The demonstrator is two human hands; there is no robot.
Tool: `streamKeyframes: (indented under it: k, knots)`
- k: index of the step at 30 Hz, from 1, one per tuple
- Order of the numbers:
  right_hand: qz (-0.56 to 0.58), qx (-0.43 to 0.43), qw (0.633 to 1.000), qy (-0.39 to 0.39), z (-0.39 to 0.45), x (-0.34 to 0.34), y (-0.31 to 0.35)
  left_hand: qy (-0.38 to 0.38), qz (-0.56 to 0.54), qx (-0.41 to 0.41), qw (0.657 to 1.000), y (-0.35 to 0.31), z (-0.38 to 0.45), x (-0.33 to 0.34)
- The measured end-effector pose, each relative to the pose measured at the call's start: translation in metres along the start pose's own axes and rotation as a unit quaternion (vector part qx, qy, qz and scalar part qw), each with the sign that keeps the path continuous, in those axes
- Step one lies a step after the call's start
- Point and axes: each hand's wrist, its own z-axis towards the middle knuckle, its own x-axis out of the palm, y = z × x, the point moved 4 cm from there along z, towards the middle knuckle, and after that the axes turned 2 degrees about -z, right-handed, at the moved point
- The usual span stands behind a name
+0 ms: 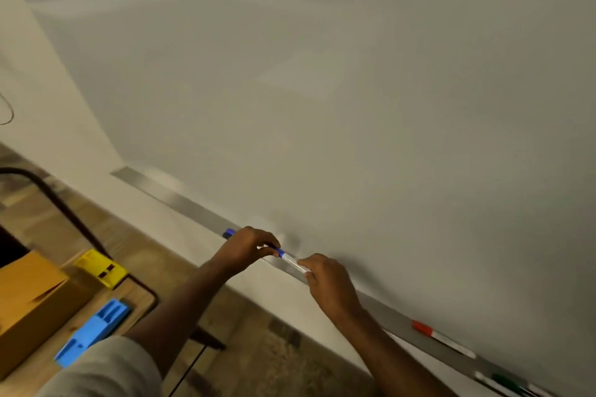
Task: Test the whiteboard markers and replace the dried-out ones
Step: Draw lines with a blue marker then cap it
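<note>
A blue marker (pixel 288 257) with a white barrel is held over the metal tray (pixel 180 200) of the whiteboard (pixel 354 90). My left hand (pixel 246 248) pinches its blue cap end. My right hand (pixel 325 280) grips the white barrel. Another blue marker (pixel 229 232) shows on the tray just behind my left hand. Farther right on the tray lie a red-capped marker (pixel 438 335) and a green marker (pixel 504 382). The board surface looks blank, with faint wipe streaks.
A wooden table (pixel 142 296) stands at lower left with a cardboard box (pixel 32 296), a yellow block (pixel 101 267) and a blue block (pixel 93 329) on it. A dark curved chair frame (pixel 64 206) rises beside the table. Patterned floor shows below the tray.
</note>
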Motion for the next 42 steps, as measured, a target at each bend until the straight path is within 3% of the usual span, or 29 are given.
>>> streamKeyframes:
  k: [4, 10, 17, 26, 35, 42]
  knots:
    - [-0.007, -0.028, 1.000, 0.000, 0.052, 0.048, 0.023, -0.062, 0.105, -0.017, 0.992, 0.061, 0.006, -0.016]
    - [-0.036, -0.052, 0.998, 0.007, 0.108, 0.120, 0.038, -0.090, 0.161, -0.028, 0.982, 0.131, 0.028, -0.027]
    - [-0.050, -0.041, 0.998, -0.002, 0.136, 0.168, 0.024, -0.037, 0.180, -0.022, 0.983, 0.179, 0.058, -0.010]
    - [-0.060, -0.042, 0.997, 0.001, 0.140, 0.189, 0.020, -0.013, 0.190, -0.011, 0.982, 0.195, 0.067, 0.006]
    - [-0.090, -0.055, 0.994, 0.025, 0.136, 0.196, 0.029, -0.047, 0.249, 0.005, 0.967, 0.203, 0.062, 0.008]
    - [-0.085, -0.033, 0.995, 0.051, 0.132, 0.193, 0.031, -0.063, 0.215, -0.011, 0.974, 0.209, 0.056, 0.011]
